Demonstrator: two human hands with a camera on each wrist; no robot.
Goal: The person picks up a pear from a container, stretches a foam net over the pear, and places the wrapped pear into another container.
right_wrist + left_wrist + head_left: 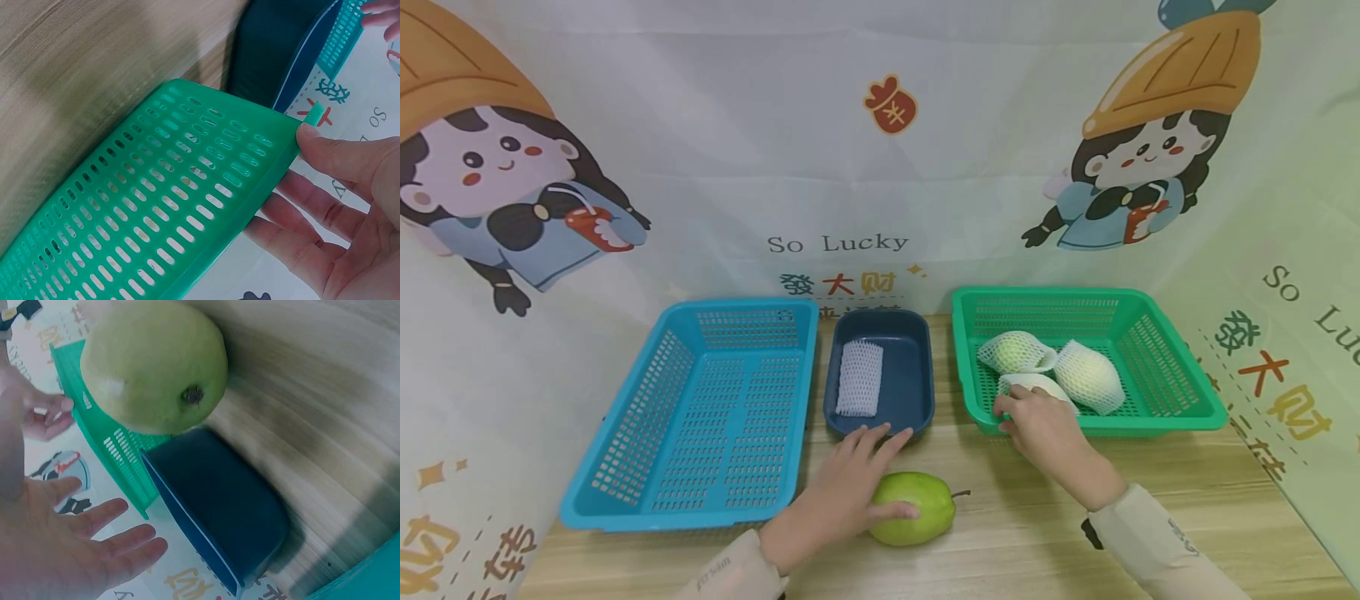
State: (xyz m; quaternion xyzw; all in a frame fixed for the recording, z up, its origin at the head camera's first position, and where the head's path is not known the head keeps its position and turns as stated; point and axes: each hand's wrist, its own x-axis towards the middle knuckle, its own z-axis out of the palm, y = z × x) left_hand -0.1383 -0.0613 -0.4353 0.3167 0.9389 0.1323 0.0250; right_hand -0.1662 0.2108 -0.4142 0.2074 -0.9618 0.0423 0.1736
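Observation:
A green pear (927, 493) lies on the wooden table, its stem pointing right. My left hand (838, 487) is beside and partly over it, thumb across its left side and fingers spread toward the navy tray (906, 375). Those fingers (119, 519) look straight in the left wrist view. At the front left corner of the green basket (1176, 350), my right hand (1051, 433) reaches over the rim. Its fingertips are at the nearest foam-net-wrapped fruit (1030, 381), which the hand partly hides. The right wrist view shows the thumb (325, 150) at the rim and loosely extended fingers behind it.
Two more net-wrapped fruits, one at the left (1011, 352) and one at the right (1088, 379), lie in the green basket. White foam net sleeves (860, 379) lie in the navy tray. A blue basket (681, 521) stands left. A printed cloth (737, 167) hangs behind.

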